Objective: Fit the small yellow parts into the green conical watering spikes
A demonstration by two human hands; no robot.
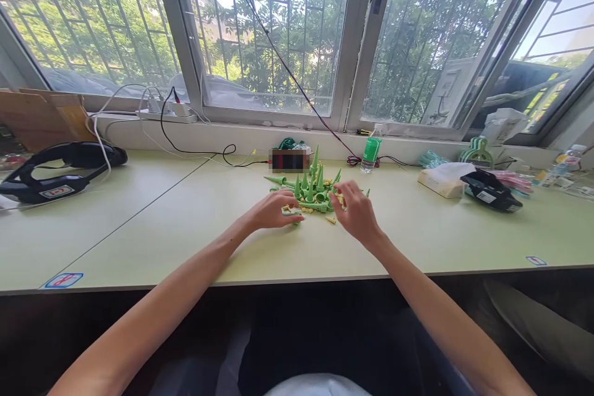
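Observation:
A pile of green plastic cone-shaped spikes [320,182] lies on the table, several standing point up and others on their sides. Small yellow pieces [331,220] are mixed in and scattered at its near edge. At the pile's left front is my left hand [275,209], thumb and fingers apart around a light green piece [292,218]; whether it touches that piece is unclear. My right hand [356,213] hovers at the pile's right side, fingers bent and parted from the thumb, with no held object visible. Both hands hide part of the pile.
Behind the pile sits a dark box [290,161] with a blurred front. A green-labelled bottle [371,150] stands to its right. Farther right are a tissue box [443,180] and a black strapped device [492,190]. A black headset [60,173] and cables occupy the left.

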